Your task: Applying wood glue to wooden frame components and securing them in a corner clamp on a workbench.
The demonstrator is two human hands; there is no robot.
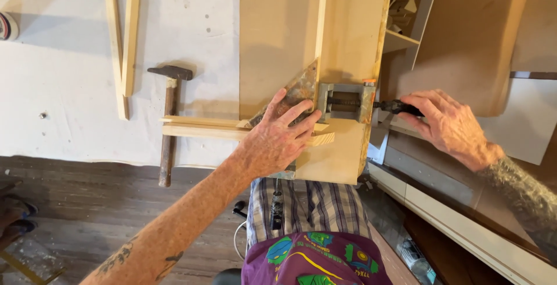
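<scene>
My left hand lies flat, fingers spread, on a worn triangular metal corner clamp and the wooden strips set in it. My right hand grips the dark handle of the clamp's grey screw vise. One strip runs left from the corner; another strip runs away from me. The clamp rests on a tan board.
A hammer with a wooden handle lies left of the clamp on a white sheet. Two thin wooden strips lie farther left. A shelf unit with small wood scraps stands to the right. Dark wooden floor is below.
</scene>
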